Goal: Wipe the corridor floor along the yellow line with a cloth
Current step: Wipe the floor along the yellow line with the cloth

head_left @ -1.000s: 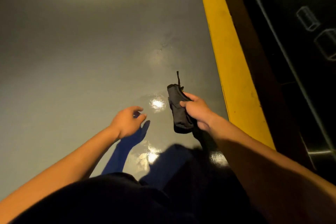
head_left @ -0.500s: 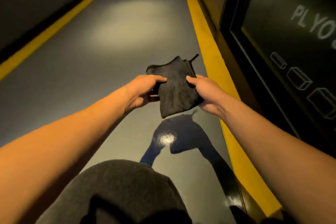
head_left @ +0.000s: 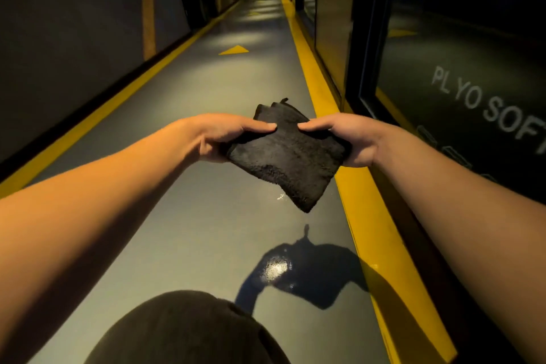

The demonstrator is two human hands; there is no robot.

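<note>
both hands have risen and spread the cloth (head_left: 285,154) flatter than half a second ago, and the view has tipped up to take in more of the corridor. left hand (head_left: 227,136) pinches the cloth's left edge, thumb on top and fingers curled under; right hand (head_left: 339,139) pinches the right edge the same way, the two thumbs nearly tip to tip. the dark folded cloth hangs in the air between them, well above the floor (head_left: 206,216), near the right-hand yellow line (head_left: 363,201). its long axis runs from the far left corner down toward the near right, where one corner droops lowest; a small loop sticks up at the far edge.

the grey floor is glossy, with a bright wet-looking glint in the shadow of the hands and cloth below. yellow lines run along both sides of the corridor, and a yellow arrow (head_left: 234,50) is painted further ahead. a dark glass wall (head_left: 472,97) with pale lettering stands on the right. the person's dark-clad knee (head_left: 189,331) shows at the bottom.

a second ago only the right hand held the cloth, bunched, low over the floor.
</note>
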